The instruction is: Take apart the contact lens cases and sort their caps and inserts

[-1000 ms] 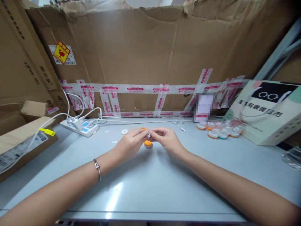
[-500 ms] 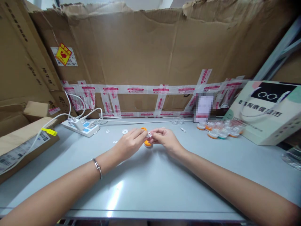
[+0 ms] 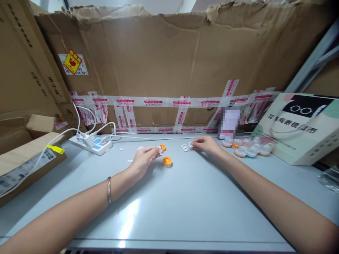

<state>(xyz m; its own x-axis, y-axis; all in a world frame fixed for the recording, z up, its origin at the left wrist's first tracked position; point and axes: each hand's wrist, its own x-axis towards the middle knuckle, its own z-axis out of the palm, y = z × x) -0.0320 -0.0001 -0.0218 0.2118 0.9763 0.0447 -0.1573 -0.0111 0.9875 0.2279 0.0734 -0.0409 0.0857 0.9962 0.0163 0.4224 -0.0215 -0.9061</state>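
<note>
My left hand (image 3: 145, 160) is closed in a pinch on a small white plastic part (image 3: 160, 151) held just above the table. Right behind that part is an orange ring-shaped piece (image 3: 163, 147), partly hidden. In front of it stands a round orange cup-like piece (image 3: 167, 161) with its hollow side up. Farther right, my right hand (image 3: 208, 145) is low over the table, fingertips pinched at another small white piece (image 3: 190, 144), whose shape is too small to make out. Just left of those fingertips lies a little group of white openwork parts (image 3: 184, 147).
A white power strip (image 3: 91, 143) with plugged cables stands at the left, beside an open cardboard box (image 3: 34, 151). Several clear round containers with coloured bases (image 3: 251, 150), a phone (image 3: 229, 121) and a paper bag (image 3: 293, 141) stand right. A large carton (image 3: 159, 63) walls the back.
My hands have parted: the right one has moved right and back to the white parts. My left hand keeps its white part, having shifted slightly left. The orange cup-like piece now shows fully.
</note>
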